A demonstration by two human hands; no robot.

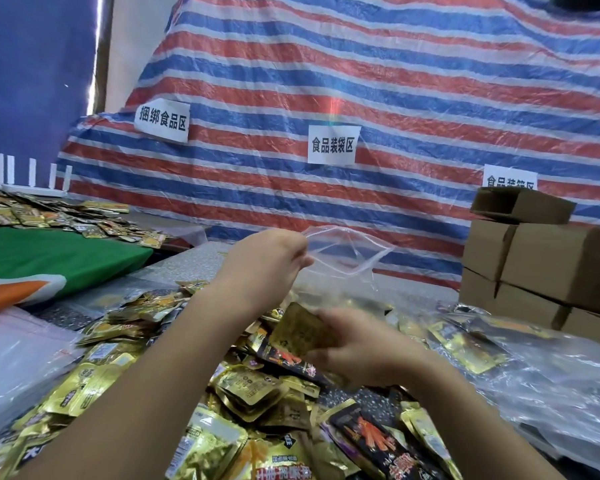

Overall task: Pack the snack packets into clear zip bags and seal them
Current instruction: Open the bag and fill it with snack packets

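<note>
My left hand (269, 263) pinches the rim of a clear zip bag (347, 258) and holds it up with its mouth open, above the table's middle. Below it, my right hand (357, 344) grips a gold snack packet (300, 332) together with a black and red one (288, 358), just under the bag's mouth. A large heap of gold and black snack packets (250, 403) covers the table in front of me. The bag's lower part hangs behind my right hand, and its contents are too blurred to make out.
Stacked cardboard boxes (534, 265) stand at the right. Clear plastic bags (551, 386) lie at the right front. A green cloth (49, 258) and more packets (66, 220) lie at the left. A striped tarp (361, 98) with paper labels hangs behind.
</note>
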